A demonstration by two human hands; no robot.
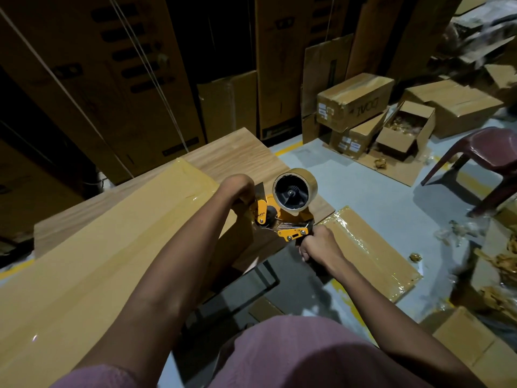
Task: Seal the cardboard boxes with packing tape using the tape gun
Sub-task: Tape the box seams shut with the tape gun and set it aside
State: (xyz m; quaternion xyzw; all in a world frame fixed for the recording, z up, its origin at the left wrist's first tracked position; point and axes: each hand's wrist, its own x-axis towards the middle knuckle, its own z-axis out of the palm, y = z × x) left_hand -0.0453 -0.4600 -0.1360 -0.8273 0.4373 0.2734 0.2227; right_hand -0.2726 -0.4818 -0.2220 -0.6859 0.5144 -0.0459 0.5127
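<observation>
Tape gun [285, 208] handle sits gripped in my right hand [319, 245], while my left hand [237, 189] curls over the box [92, 247] end, steadying it.

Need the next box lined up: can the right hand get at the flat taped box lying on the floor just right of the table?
Probably not yet: the right hand grips the tape gun handle. The taped box lies right beside it, nothing between.
</observation>
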